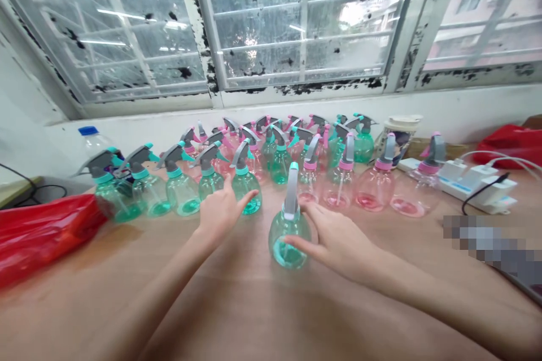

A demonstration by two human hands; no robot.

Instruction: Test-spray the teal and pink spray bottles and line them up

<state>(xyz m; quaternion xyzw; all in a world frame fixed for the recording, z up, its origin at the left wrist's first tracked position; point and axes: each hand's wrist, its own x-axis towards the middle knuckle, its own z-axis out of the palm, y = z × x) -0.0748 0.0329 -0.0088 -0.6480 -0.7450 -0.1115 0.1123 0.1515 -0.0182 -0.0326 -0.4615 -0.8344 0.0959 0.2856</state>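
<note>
Nearest me on the table stands a green spray bottle point(277, 251) with a grey trigger head. My right hand point(334, 234) is around its right side, thumb across the front and the other fingers behind. Farther forward and to the left, my left hand point(218, 208) is at another green spray bottle point(253, 205) in the front row. Its thumb lies over that bottle's front, and the index finger reaches along its left side. Left of this hand stand several more green spray bottles point(182, 192); pink spray bottles point(373, 189) stand to the right.
More pink and green bottles crowd behind the front row, below the window point(296, 22). A red plastic bag point(51, 231) lies at left. At right are a power strip point(486, 189) with cables, a paper cup point(400, 135) and a pixelated dark object point(499, 254).
</note>
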